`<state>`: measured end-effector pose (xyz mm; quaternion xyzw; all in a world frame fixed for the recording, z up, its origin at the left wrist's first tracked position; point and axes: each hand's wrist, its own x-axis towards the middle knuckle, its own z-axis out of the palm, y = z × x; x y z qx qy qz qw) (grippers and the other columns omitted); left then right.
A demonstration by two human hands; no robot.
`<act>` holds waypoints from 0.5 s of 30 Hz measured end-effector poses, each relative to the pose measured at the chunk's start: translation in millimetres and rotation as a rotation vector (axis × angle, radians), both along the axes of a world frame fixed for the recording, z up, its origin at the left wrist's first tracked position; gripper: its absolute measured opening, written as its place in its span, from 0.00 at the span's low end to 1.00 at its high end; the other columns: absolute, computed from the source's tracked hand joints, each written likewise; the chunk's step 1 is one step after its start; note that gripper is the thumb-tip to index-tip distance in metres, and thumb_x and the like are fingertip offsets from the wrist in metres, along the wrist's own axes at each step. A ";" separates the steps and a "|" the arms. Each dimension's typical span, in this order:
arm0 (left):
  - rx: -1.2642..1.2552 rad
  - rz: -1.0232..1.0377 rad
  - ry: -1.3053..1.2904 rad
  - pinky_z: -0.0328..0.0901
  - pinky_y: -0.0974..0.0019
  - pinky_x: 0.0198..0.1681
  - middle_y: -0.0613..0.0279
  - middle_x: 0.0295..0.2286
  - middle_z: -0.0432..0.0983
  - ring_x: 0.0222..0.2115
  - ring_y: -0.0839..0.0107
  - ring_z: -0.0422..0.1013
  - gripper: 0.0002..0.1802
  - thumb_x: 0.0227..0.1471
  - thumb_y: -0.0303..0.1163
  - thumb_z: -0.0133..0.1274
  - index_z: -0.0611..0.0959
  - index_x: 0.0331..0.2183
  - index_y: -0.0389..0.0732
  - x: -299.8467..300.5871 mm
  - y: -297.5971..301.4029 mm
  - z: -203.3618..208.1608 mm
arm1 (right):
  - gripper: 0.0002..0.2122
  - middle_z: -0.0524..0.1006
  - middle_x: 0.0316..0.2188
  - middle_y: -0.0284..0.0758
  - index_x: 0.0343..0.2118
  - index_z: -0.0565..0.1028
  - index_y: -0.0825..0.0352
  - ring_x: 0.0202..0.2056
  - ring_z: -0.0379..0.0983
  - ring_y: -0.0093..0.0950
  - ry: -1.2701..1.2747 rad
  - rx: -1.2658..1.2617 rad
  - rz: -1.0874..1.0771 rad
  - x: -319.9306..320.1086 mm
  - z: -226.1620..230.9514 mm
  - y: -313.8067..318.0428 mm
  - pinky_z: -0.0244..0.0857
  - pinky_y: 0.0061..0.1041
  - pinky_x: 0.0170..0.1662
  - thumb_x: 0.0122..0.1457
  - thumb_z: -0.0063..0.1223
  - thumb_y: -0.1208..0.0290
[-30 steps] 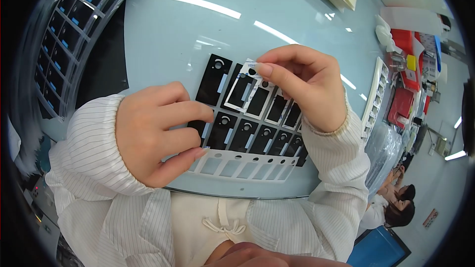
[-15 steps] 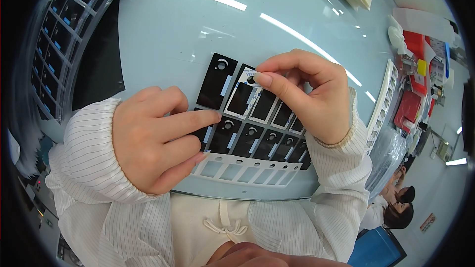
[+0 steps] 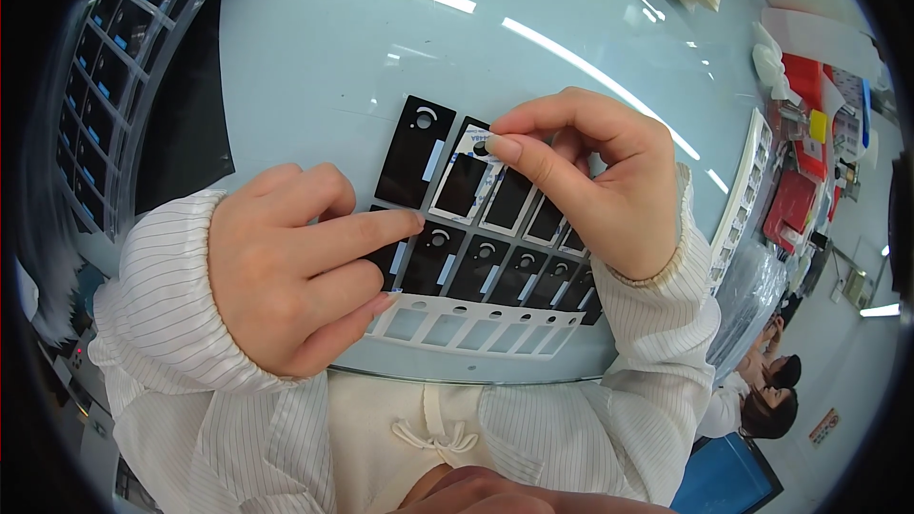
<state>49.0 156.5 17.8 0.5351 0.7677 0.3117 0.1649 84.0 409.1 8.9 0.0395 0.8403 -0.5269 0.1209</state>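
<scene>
My right hand (image 3: 595, 181) pinches the upper end of a thin white adhesive frame (image 3: 447, 202) between thumb and forefinger. The frame lies over a black rectangular panel, around its dark middle. My left hand (image 3: 300, 271) holds nothing. Its index finger reaches out to the gap just below the frame's lower left corner, and the other fingers are bent and spread. Left of the framed panel lies a bare black panel (image 3: 413, 157) with a round hole and a light-blue tab. More white-edged panels (image 3: 507, 202) continue to the right, partly under my right hand.
Black panels with blue tabs (image 3: 430, 262) form a nearer row. A white sheet with cut-out windows (image 3: 443, 328) lies by the table's front edge. Clear trays of panels (image 3: 95, 114) stand at left beside a black sheet (image 3: 186, 105). Red boxes (image 3: 790, 209) and plastic wrap (image 3: 747, 300) are at right.
Both hands stay almost in place, the right still pinching the adhesive frame. The view has shifted very slightly.
</scene>
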 end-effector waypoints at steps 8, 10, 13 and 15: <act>-0.003 -0.014 0.002 0.60 0.64 0.26 0.56 0.41 0.80 0.24 0.64 0.63 0.10 0.27 0.28 0.61 0.75 0.16 0.42 -1.0 -0.2 1.0 | 0.04 0.76 0.23 0.24 0.32 0.81 0.68 0.20 0.61 0.08 0.013 0.004 -0.007 0.2 -0.8 -0.2 0.50 0.11 0.23 0.53 0.63 0.76; -0.004 -0.013 0.004 0.60 0.64 0.26 0.55 0.41 0.80 0.24 0.64 0.63 0.10 0.27 0.28 0.61 0.75 0.16 0.42 -0.5 -0.4 1.0 | 0.04 0.76 0.23 0.23 0.32 0.81 0.68 0.20 0.61 0.08 0.012 0.001 -0.008 0.5 -0.9 -0.7 0.50 0.11 0.23 0.53 0.63 0.76; -0.004 -0.014 0.008 0.60 0.64 0.26 0.55 0.41 0.80 0.24 0.64 0.63 0.10 0.27 0.28 0.61 0.75 0.17 0.42 -1.0 -0.2 0.5 | 0.04 0.76 0.23 0.23 0.32 0.81 0.68 0.20 0.61 0.08 0.022 0.008 -0.011 0.6 -1.7 -0.5 0.50 0.11 0.23 0.54 0.63 0.76; -0.005 -0.016 0.010 0.60 0.64 0.26 0.56 0.41 0.80 0.24 0.64 0.63 0.10 0.27 0.28 0.61 0.75 0.17 0.42 -1.3 -0.2 1.6 | 0.04 0.75 0.23 0.23 0.32 0.81 0.68 0.20 0.61 0.09 0.036 0.013 -0.005 0.5 -2.1 -0.4 0.50 0.11 0.23 0.53 0.63 0.76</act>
